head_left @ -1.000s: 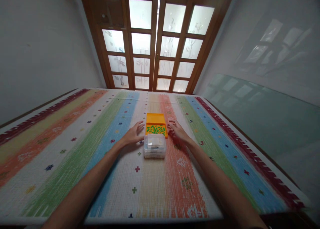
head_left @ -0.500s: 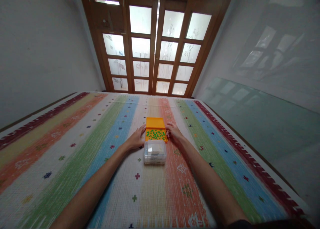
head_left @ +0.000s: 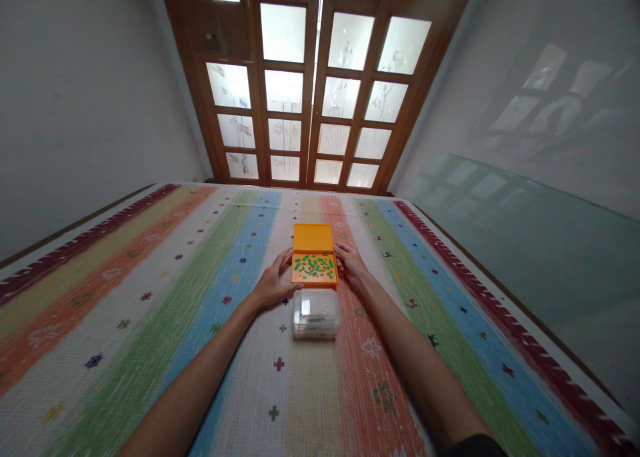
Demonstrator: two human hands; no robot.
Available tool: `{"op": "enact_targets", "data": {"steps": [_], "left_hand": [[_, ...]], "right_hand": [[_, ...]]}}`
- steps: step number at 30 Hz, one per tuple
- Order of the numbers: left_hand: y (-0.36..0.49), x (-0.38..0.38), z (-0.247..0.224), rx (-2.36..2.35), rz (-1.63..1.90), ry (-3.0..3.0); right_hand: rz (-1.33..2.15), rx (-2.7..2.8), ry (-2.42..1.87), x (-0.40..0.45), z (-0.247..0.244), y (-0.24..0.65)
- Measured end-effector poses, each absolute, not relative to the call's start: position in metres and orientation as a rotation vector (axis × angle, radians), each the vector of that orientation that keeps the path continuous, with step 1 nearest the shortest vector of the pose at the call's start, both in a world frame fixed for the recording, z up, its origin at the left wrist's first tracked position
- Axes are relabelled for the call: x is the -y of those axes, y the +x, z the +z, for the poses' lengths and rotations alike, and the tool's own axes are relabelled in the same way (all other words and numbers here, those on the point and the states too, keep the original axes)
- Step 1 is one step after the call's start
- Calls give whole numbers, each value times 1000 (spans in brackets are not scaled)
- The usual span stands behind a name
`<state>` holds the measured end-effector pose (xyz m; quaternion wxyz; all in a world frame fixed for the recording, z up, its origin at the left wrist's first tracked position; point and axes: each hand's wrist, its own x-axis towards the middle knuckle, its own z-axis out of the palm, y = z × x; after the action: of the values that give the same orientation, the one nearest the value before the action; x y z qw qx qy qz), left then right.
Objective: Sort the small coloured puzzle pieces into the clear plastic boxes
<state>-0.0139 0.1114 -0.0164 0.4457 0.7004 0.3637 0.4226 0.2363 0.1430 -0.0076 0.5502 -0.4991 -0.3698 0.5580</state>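
Since half a second ago, the box [head_left: 315, 285] appears to have come up a little between the hands, and its near edge now shows whole above the case [head_left: 316, 312], which overlapped it before. The left hand [head_left: 273, 281] has its fingers curled along the box's left side, the thumb lying at the near left corner. Opposite, the right hand [head_left: 352, 269] presses bent fingers to the right side; its thumb is hard to make out. Between them the hands have hold of the box, spread just as far apart as its width; whether it is wholly off the cloth [head_left: 167, 297] cannot be told.

The box is orange, its lid [head_left: 313, 238] leaning back at the far side, and small green pieces [head_left: 314, 266] lie scattered over its floor. Just beside it, on the person's side, the clear case rests on the striped cloth. Both bare forearms reach in from the near edge, a dark sleeve [head_left: 475, 446] showing on the right one. Beyond the cloth stand wooden doors [head_left: 307, 144] with frosted panes, between pale walls [head_left: 75, 97].
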Motion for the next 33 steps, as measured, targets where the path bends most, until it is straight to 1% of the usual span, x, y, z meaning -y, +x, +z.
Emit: {"op": "enact_targets", "data": {"steps": [5, 13, 24, 28, 33], "left_hand": [[-15, -114, -19, -862, 1108, 1603], [-18, -112, -18, -827, 1090, 1494], [-14, -110, -15, -813, 1099, 1480], [-14, -109, -15, -883, 1037, 1631], [-17, -114, -22, -1051, 947, 2035]], "right_hand": [[1296, 869, -1109, -148, -1, 232], [1299, 860, -1064, -149, -2, 228], [1354, 863, -1000, -141, 0, 223], [1407, 930, -1018, -131, 0, 225], [1386, 1178, -1094, -119, -9, 239]]}}
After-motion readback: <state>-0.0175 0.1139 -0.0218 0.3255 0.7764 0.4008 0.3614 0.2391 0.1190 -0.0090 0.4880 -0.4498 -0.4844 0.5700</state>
